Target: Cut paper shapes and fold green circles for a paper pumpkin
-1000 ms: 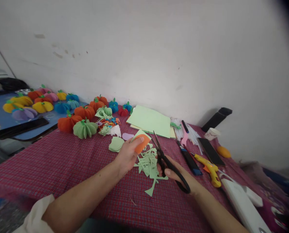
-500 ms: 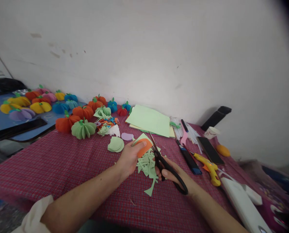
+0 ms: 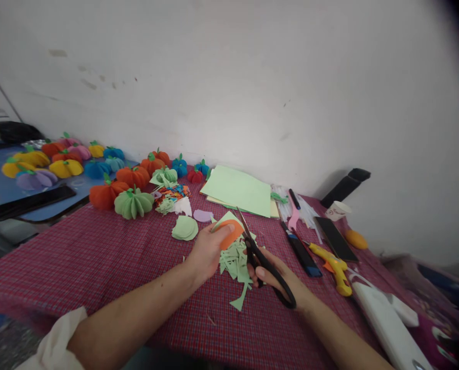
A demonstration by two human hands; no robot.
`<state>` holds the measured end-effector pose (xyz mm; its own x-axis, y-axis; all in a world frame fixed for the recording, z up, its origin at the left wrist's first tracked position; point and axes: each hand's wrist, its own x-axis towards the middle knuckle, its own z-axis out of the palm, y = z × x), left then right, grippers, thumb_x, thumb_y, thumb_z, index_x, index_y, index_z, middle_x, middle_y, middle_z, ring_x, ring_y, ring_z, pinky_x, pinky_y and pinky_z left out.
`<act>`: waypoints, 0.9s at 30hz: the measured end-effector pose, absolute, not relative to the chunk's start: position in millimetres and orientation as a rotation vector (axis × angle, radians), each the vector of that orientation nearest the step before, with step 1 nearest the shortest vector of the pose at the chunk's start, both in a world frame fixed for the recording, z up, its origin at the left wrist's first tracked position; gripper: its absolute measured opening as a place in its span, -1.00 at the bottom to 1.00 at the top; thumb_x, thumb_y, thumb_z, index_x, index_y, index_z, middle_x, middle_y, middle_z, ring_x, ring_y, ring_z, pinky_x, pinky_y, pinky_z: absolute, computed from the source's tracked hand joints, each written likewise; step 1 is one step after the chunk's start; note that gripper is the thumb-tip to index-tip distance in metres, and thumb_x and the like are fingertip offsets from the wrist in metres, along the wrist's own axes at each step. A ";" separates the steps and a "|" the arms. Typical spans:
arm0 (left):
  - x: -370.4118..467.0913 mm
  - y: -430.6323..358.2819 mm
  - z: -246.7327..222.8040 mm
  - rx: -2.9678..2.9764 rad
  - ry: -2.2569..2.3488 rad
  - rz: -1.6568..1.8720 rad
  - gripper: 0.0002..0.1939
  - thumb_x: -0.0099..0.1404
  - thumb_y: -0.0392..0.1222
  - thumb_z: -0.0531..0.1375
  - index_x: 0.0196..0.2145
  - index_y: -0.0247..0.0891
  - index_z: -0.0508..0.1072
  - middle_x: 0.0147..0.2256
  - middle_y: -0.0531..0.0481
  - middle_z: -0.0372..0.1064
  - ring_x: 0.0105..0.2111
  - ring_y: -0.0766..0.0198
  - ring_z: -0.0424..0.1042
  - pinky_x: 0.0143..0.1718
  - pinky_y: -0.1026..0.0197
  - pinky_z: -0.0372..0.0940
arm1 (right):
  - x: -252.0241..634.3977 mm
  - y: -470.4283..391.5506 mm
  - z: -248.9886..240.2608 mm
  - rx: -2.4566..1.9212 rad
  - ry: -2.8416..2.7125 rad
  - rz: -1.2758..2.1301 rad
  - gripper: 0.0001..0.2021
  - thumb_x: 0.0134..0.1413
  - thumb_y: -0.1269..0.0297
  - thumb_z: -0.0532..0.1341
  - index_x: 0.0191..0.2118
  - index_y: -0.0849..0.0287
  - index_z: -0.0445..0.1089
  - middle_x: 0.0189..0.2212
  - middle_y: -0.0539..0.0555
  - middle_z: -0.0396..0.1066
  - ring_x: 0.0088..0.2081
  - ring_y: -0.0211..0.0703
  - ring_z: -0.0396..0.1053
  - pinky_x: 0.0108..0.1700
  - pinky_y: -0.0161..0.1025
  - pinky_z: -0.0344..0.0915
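Observation:
My left hand (image 3: 208,249) pinches an orange paper piece (image 3: 231,234) laid over a light green paper sheet (image 3: 226,218), thumb on top. In my right hand (image 3: 270,270) are black-handled scissors (image 3: 266,267), their blades at the right edge of the held papers. Below the papers lies a heap of light green paper scraps (image 3: 235,261), with one strip trailing toward me. A small stack of rounded light green paper cutouts (image 3: 185,227) rests left of my left hand, near a purple paper piece (image 3: 203,216).
Several paper pumpkins (image 3: 134,203) stand at the left. Green paper sheets (image 3: 241,190) lie at the back by the wall. At the right are a yellow glue gun (image 3: 333,267), a cutter knife (image 3: 302,253), a black phone (image 3: 335,239), a paper cup (image 3: 337,210) and a white device (image 3: 389,324).
The scissor handles have drawn slightly closer together at the paper's edge. The whole view has shifted a little; both hands keep their hold.

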<state>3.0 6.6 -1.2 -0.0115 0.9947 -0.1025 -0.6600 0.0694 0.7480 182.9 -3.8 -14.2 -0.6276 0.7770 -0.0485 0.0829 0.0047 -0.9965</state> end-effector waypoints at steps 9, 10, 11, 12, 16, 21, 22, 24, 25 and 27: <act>3.6 6.8 -1.7 0.567 0.758 1.448 -0.81 -0.04 -0.20 0.25 -0.43 -0.34 0.42 -0.49 -0.03 0.43 -0.53 0.30 0.39 -0.41 0.24 0.26 | 182.3 -2.2 -15.8 -0.913 -1.768 1.646 -0.59 0.02 0.12 0.15 -0.01 0.15 0.16 -0.43 -0.01 0.19 -0.44 -0.30 0.17 -0.40 -0.31 0.17; 3.7 6.9 -1.6 0.565 0.761 1.452 -0.81 -0.04 -0.20 0.25 -0.43 -0.34 0.42 -0.49 -0.03 0.43 -0.52 0.29 0.39 -0.41 0.25 0.26 | 182.3 -2.2 -15.4 -0.902 -1.770 1.653 -0.60 0.03 0.13 0.14 -0.02 0.15 0.16 -0.43 -0.01 0.19 -0.44 -0.30 0.16 -0.40 -0.32 0.17; 3.7 6.8 -1.4 0.564 0.761 1.455 -0.81 -0.04 -0.20 0.25 -0.44 -0.34 0.42 -0.48 -0.04 0.44 -0.51 0.29 0.40 -0.41 0.25 0.26 | 182.4 -2.3 -14.9 -0.890 -1.774 1.661 -0.61 0.03 0.14 0.14 -0.02 0.15 0.16 -0.43 -0.01 0.19 -0.43 -0.30 0.16 -0.39 -0.32 0.17; 3.8 6.8 -1.2 0.564 0.760 1.456 -0.81 -0.05 -0.21 0.25 -0.44 -0.34 0.42 -0.47 -0.04 0.44 -0.50 0.29 0.40 -0.41 0.26 0.26 | 182.4 -2.4 -14.2 -0.878 -1.777 1.666 -0.61 0.04 0.15 0.14 -0.02 0.15 0.16 -0.42 -0.01 0.19 -0.43 -0.30 0.16 -0.39 -0.32 0.16; 4.0 6.6 -0.4 0.561 0.760 1.459 -0.82 -0.05 -0.21 0.25 -0.44 -0.34 0.42 -0.47 -0.03 0.45 -0.49 0.30 0.40 -0.40 0.26 0.26 | 182.2 -2.6 -12.6 -0.877 -1.778 1.662 -0.62 0.05 0.16 0.14 -0.01 0.15 0.16 -0.42 -0.01 0.18 -0.43 -0.31 0.15 -0.39 -0.32 0.16; 4.1 7.4 -0.1 0.562 0.765 1.466 -0.83 -0.06 -0.21 0.26 -0.46 -0.34 0.42 -0.49 -0.01 0.44 -0.50 0.32 0.40 -0.40 0.28 0.26 | 183.0 -0.9 -15.8 -0.899 -1.777 1.646 -0.61 0.05 0.15 0.13 -0.01 0.15 0.15 -0.44 -0.01 0.17 -0.45 -0.32 0.15 -0.41 -0.32 0.16; 4.0 7.5 -0.3 0.564 0.768 1.464 -0.82 -0.06 -0.21 0.26 -0.46 -0.34 0.42 -0.49 -0.01 0.44 -0.51 0.32 0.39 -0.40 0.28 0.26 | 183.3 -0.7 -16.2 -0.906 -1.782 1.645 -0.61 0.05 0.14 0.13 -0.01 0.15 0.15 -0.44 -0.01 0.18 -0.45 -0.32 0.16 -0.41 -0.32 0.16; 3.7 7.6 -0.6 0.568 0.774 1.457 -0.81 -0.05 -0.20 0.26 -0.45 -0.35 0.42 -0.50 -0.02 0.44 -0.52 0.31 0.39 -0.41 0.27 0.25 | 183.7 -0.7 -16.2 -0.916 -1.788 1.645 -0.60 0.04 0.13 0.14 -0.01 0.16 0.16 -0.43 -0.01 0.18 -0.46 -0.31 0.16 -0.41 -0.32 0.16; 3.5 7.6 -0.8 0.570 0.775 1.455 -0.81 -0.05 -0.20 0.26 -0.44 -0.35 0.42 -0.50 -0.02 0.43 -0.52 0.31 0.39 -0.42 0.27 0.25 | 183.8 -0.8 -15.7 -0.919 -1.786 1.646 -0.61 0.04 0.13 0.14 -0.02 0.16 0.17 -0.43 -0.01 0.18 -0.46 -0.32 0.16 -0.41 -0.32 0.16; 3.3 7.5 -1.1 0.575 0.774 1.455 -0.82 -0.04 -0.21 0.25 -0.44 -0.35 0.41 -0.50 -0.01 0.43 -0.53 0.32 0.38 -0.42 0.27 0.25 | 183.6 -1.0 -14.5 -0.924 -1.780 1.647 -0.61 0.04 0.13 0.14 -0.02 0.15 0.18 -0.43 -0.01 0.18 -0.46 -0.32 0.16 -0.42 -0.33 0.16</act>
